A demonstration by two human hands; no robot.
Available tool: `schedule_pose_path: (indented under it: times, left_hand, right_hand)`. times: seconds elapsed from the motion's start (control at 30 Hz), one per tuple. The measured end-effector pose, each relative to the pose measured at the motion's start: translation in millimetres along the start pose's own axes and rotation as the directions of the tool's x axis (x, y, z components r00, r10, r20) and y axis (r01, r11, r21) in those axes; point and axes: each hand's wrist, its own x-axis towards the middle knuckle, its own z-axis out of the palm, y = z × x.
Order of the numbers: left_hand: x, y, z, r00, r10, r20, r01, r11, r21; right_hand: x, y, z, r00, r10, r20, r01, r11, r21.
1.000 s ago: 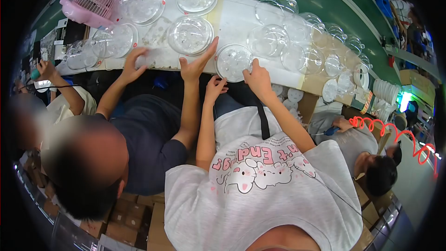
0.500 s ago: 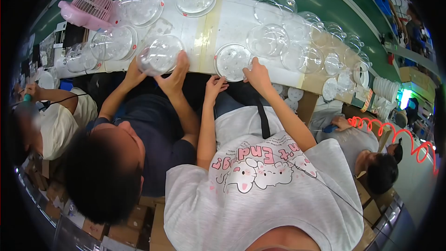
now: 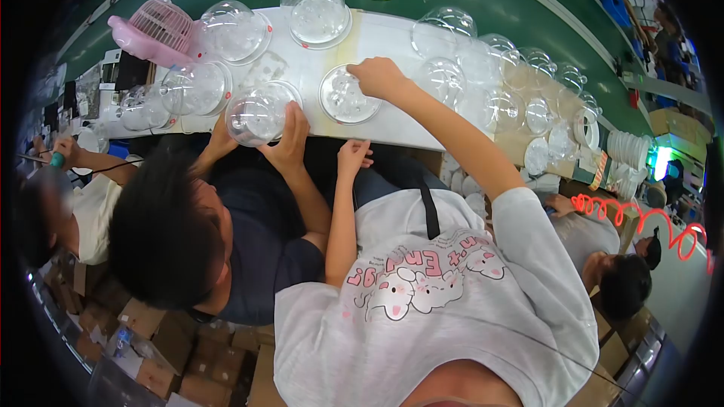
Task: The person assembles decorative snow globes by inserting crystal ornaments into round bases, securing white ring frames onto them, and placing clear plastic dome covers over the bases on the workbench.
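A round clear disc with a white rim (image 3: 349, 98) lies flat on the white work surface (image 3: 305, 75). My right hand (image 3: 378, 79) reaches over its upper right edge, fingers curled and pressed together near the rim; what they hold, if anything, is hidden. Just below the front edge of the surface is my left hand (image 3: 353, 158), apart from the disc, with its fingers loosely bent and nothing visible in them. Several clear domes (image 3: 441, 79) stand to the right of the disc.
At my left a co-worker's hands (image 3: 286, 139) hold a clear dome (image 3: 256, 117). Beyond are a domed disc (image 3: 317, 19) and a pink caged object (image 3: 157, 30). Stacked white rings (image 3: 627, 149) and a red coiled hose (image 3: 641, 215) are at the right.
The disc has shifted left and my right hand has moved up and left to its upper edge. My left hand has come off the disc and sits lower. The view has shifted slightly.
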Motion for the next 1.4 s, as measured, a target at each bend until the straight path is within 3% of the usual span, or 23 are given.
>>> schedule_pose_path:
  times: [0.03,0.1,0.17,0.2,0.3,0.37,0.43,0.5,0.6,0.7,0.97,1.03,1.17,1.23,1.3,1.4]
  left_hand:
    - [-2.0,0.1,-4.6,0.999,0.027,-0.042,-0.025,0.998,0.057]
    - [-5.0,0.8,-8.0,0.934,0.237,-0.268,-0.193,0.964,0.181]
    - [-13.3,23.1,-1.0,0.745,0.475,-0.469,-0.358,0.877,0.321]
    - [-8.4,27.3,-2.1,0.771,0.45,-0.451,-0.344,0.89,0.299]
    - [2.1,41.2,5.6,0.608,0.661,-0.441,-0.389,0.731,0.56]
    - [11.4,49.5,9.4,0.615,0.637,-0.465,-0.404,0.761,0.507]
    - [19.6,51.4,11.5,0.583,0.641,-0.499,-0.457,0.767,0.451]
    - [29.5,50.2,11.0,0.546,0.663,-0.512,-0.428,0.746,0.51]
    - [44.1,39.9,6.7,0.548,0.684,-0.482,-0.409,0.721,0.559]
    - [44.4,41.5,4.4,0.573,0.672,-0.469,-0.393,0.728,0.562]
    - [41.0,40.9,5.1,0.541,0.692,-0.478,-0.403,0.712,0.574]
    - [38.2,43.0,5.3,0.536,0.694,-0.481,-0.401,0.71,0.579]
    - [40.5,40.4,7.0,0.538,0.68,-0.499,-0.413,0.728,0.547]
    - [42.8,41.1,10.3,0.544,0.663,-0.514,-0.422,0.746,0.516]
    - [45.2,39.7,9.1,0.528,0.666,-0.527,-0.427,0.745,0.513]
    - [50.1,38.0,10.6,0.484,0.685,-0.544,-0.434,0.728,0.531]
  right_hand:
    - [12.0,-3.2,-1.7,0.999,-0.043,0.008,0.043,0.999,-0.031]
    - [25.0,-9.9,-3.6,0.996,-0.083,0.018,0.084,0.994,-0.074]
    - [29.8,-16.0,-6.9,0.997,-0.082,0.014,0.083,0.991,-0.109]
    - [30.7,-13.6,-6.4,0.998,-0.048,0.041,0.052,0.993,-0.108]
    - [20.3,14.9,-38.8,0.987,-0.108,0.116,0.103,0.994,0.047]
    - [43.6,52.6,-68.9,0.958,-0.199,0.205,0.189,0.98,0.07]
    - [66.4,69.0,-110.2,0.984,0.145,-0.101,-0.14,0.989,0.056]
    - [99.8,87.3,-134.0,0.844,0.359,-0.399,-0.362,0.929,0.071]
    - [155.5,131.5,-130.1,0.78,0.356,-0.514,-0.412,0.911,0.006]
    - [184.3,148.3,-121.9,0.846,0.363,-0.391,-0.408,0.913,-0.034]
    - [171.5,136.0,-123.3,0.834,0.183,-0.52,-0.233,0.972,-0.031]
    - [133.4,122.7,-131.9,0.754,0.107,-0.648,-0.109,0.993,0.037]
    - [6.5,69.1,-173.4,0.748,0.223,-0.625,-0.073,0.964,0.257]
    - [-41.9,56.7,-174.0,0.7,0.184,-0.69,0.063,0.946,0.316]
    - [-80.3,35.6,-178.5,0.699,0.22,-0.68,0.122,0.901,0.416]
    - [-106.4,16.4,-171.6,0.784,0.212,-0.583,0.051,0.915,0.4]
